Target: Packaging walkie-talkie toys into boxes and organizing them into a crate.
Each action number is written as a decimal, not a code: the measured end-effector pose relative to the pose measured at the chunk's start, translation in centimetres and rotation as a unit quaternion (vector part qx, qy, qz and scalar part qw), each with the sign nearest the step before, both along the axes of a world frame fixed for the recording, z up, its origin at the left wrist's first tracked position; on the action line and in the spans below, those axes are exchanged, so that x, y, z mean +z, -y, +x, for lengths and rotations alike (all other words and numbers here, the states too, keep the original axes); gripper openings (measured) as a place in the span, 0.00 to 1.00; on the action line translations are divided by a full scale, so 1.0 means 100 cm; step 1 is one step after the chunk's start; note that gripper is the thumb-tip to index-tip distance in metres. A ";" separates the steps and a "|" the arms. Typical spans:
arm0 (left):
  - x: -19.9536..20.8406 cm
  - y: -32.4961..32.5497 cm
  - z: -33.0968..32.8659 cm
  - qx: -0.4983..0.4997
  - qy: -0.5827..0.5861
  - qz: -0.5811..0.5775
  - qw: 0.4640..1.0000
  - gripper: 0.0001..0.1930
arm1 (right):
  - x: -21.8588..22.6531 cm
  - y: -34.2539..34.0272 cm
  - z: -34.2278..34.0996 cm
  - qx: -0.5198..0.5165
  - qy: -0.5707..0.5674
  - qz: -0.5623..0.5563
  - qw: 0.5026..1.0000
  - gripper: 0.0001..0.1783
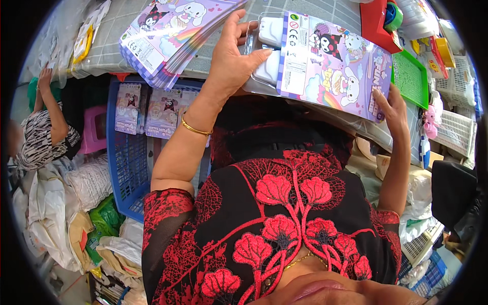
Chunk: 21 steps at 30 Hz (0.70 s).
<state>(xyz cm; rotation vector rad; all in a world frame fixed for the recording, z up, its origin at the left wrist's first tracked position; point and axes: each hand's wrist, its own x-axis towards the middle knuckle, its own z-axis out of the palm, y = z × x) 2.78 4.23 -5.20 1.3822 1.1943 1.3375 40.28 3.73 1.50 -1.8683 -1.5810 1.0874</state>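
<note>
My left hand (234, 63) grips a clear plastic blister tray (257, 84) by its end, thumb on top. Two white rounded toy pieces (271, 31) lie in the tray, their far portion covered by a purple printed card sleeve (320, 66). At the sleeve's right end my right hand (392, 109) is closed, thumb on its face and fingers hidden beneath. Left of my hands, a fanned stack of matching flat purple sleeves (170, 38) lies on the table. Below it, a blue plastic basket (118, 168) holds several purple packs (165, 113).
The grey tiled-pattern table (203, 61) runs across the top. To the right are a red box (377, 25), a green tray (410, 79) and white baskets (455, 132). Another person's arm (51, 101) reaches to the table at far left, near a pink stool (95, 129). Plastic bags (51, 213) cover the floor.
</note>
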 end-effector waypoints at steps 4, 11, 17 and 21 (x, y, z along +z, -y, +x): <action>0.012 0.001 0.002 -0.020 0.006 -0.035 0.999 0.42 | 0.020 0.003 -0.019 0.023 0.287 0.224 0.931 0.21; -0.030 -0.029 -0.005 -0.121 0.109 0.344 0.925 0.45 | 0.033 -0.068 -0.146 0.512 0.130 0.370 0.764 0.16; 0.019 0.003 0.008 -0.012 -0.006 -0.025 1.000 0.46 | 0.046 -0.112 -0.190 0.703 0.211 0.162 0.659 0.14; 0.030 0.012 0.010 -0.015 0.050 -0.049 0.997 0.41 | 0.051 -0.121 -0.212 0.749 0.241 0.091 0.611 0.13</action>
